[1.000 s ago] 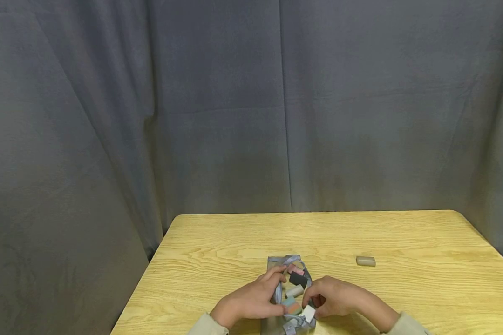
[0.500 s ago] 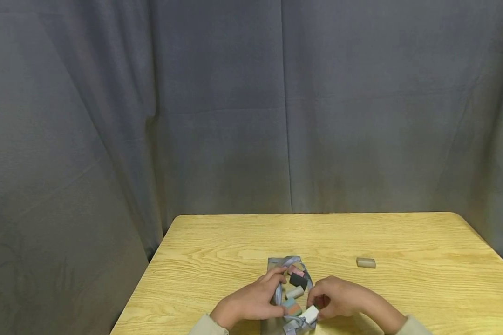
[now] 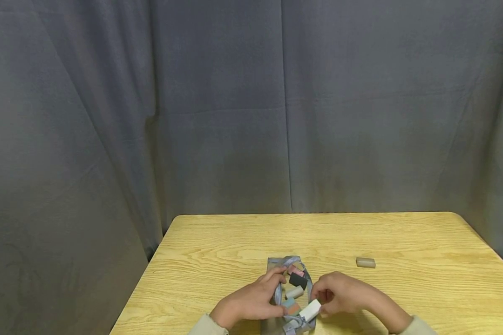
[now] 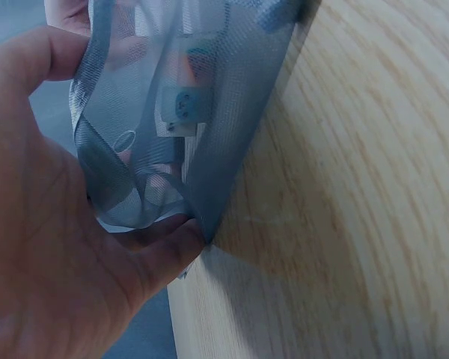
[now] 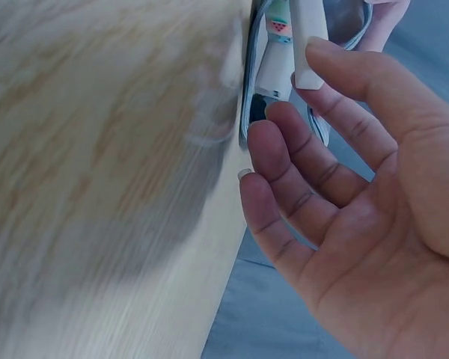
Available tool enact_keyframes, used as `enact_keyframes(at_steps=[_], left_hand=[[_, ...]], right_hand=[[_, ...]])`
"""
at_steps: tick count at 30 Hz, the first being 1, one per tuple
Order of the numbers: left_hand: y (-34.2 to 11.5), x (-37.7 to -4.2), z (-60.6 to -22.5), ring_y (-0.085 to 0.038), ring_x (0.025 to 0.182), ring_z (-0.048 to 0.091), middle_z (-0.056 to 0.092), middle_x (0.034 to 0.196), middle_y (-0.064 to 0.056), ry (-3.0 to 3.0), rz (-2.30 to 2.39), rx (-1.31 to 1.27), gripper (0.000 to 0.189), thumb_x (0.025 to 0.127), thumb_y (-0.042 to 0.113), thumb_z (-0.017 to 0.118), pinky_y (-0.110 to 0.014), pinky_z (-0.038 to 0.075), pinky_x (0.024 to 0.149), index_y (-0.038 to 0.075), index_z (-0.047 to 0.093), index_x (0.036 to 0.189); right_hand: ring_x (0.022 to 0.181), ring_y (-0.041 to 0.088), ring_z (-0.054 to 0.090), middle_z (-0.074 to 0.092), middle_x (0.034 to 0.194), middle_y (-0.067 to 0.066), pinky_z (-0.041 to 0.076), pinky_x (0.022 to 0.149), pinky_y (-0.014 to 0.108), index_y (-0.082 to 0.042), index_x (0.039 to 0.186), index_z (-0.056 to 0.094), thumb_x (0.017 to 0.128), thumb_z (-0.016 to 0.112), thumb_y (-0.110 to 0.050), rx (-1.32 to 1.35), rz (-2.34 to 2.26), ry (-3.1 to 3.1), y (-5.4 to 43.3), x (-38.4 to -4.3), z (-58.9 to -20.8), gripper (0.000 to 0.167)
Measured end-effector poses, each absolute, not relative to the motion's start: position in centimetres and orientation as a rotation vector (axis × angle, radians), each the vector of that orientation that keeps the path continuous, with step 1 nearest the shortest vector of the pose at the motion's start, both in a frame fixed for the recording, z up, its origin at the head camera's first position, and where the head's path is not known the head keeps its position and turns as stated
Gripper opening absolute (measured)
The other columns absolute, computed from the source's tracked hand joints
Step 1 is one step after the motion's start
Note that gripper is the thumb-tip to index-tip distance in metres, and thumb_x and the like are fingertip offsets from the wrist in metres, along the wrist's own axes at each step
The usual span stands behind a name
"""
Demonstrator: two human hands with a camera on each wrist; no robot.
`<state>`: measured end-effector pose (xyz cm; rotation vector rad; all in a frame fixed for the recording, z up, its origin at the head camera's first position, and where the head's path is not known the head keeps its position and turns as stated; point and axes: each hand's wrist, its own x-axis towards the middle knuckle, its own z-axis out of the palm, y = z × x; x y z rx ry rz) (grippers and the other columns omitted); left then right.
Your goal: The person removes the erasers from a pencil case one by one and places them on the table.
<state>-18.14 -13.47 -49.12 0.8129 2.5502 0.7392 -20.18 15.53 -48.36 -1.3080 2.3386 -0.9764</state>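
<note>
- Pinched at one end, the white block (image 3: 310, 310) sits between the thumb and index finger of your right hand (image 3: 337, 293); those two digits close only as far as its thickness, and the other three fingers curl loosely around nothing.
- Your left hand (image 3: 253, 298) grips the rim of the mesh bag (image 4: 239, 97), thumb and fingers spread wide along it so the mouth stands apart.
- You have the white block at the near end of that mouth, over the rim's right side; whether it touches the grey ribbon there, you cannot tell.
- Inside the bag lie a pink piece (image 3: 295, 270), a black block (image 3: 298, 280), a pale block (image 3: 294, 292) and a blue-and-orange block (image 3: 292, 306).
- Watch that small pinch: a bump against the rim could twist the white block out of your fingertips.
- The ribbon might snag its lower end and drag the soft bag along.
- If your left hand slackens, the mouth would probably sag inward; if it tips the bag, the loose pieces could slide out.
- Both your forearms come in from the near edge, low over the table (image 3: 218, 242), the right one angling inward with its wrist bent toward the bag.
</note>
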Motion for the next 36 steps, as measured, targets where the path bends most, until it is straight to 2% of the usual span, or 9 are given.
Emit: enact_keyframes(at_steps=[7, 12, 22, 29, 36], left_hand=[[-13.4, -18.0, -48.9, -0.019, 0.147, 0.034, 0.015, 0.165, 0.016, 2.544, 0.738, 0.811, 0.071, 0.092, 0.062, 0.056, -0.034, 0.047, 0.104, 0.016, 0.043, 0.145], [-13.3, -18.0, -48.9, -0.017, 0.142, 0.041, 0.016, 0.165, 0.018, 2.547, 0.744, 0.783, 0.075, 0.093, 0.068, 0.053, -0.033, 0.049, 0.1, 0.016, 0.043, 0.146], [-13.1, -18.0, -48.7, -0.011, 0.133, 0.047, 0.023, 0.161, 0.018, 2.545, 0.747, 0.761, 0.08, 0.092, 0.07, 0.053, -0.031, 0.05, 0.095, 0.018, 0.039, 0.151], [-13.2, -18.1, -48.9, -0.009, 0.129, 0.049, 0.036, 0.152, 0.014, 2.547, 0.76, 0.78, 0.088, 0.093, 0.069, 0.053, -0.033, 0.051, 0.095, 0.028, 0.019, 0.162], [-13.2, -18.1, -49.0, -0.008, 0.128, 0.049, 0.037, 0.151, 0.014, 2.551, 0.767, 0.774, 0.088, 0.093, 0.069, 0.054, -0.032, 0.05, 0.095, 0.028, 0.018, 0.162]], right_hand=[[0.073, 0.001, 0.055, 0.063, 0.081, -0.007, 0.049, 0.065, 0.02, -0.016, 0.098, 0.072, 0.084, 0.081, -0.012, -1.346, -0.956, 2.385, 15.9, -20.4, -48.1, 0.017], [0.072, 0.001, 0.055, 0.063, 0.08, -0.009, 0.048, 0.064, 0.02, -0.018, 0.096, 0.072, 0.083, 0.081, -0.012, -1.366, -0.963, 2.418, 16.2, -20.5, -47.8, 0.017], [0.074, 0.003, 0.055, 0.063, 0.082, -0.007, 0.048, 0.064, 0.023, -0.017, 0.097, 0.071, 0.084, 0.08, -0.009, -1.342, -1.004, 2.463, 17.2, -20.7, -47.3, 0.018], [0.075, 0.004, 0.054, 0.062, 0.083, -0.008, 0.048, 0.064, 0.023, -0.016, 0.099, 0.071, 0.086, 0.078, -0.008, -1.316, -1.031, 2.469, 18.4, -20.8, -47.4, 0.017], [0.074, 0.002, 0.054, 0.061, 0.083, -0.008, 0.048, 0.063, 0.022, -0.013, 0.101, 0.071, 0.085, 0.078, -0.007, -1.342, -1.069, 2.477, 19.7, -21.0, -47.6, 0.018]])
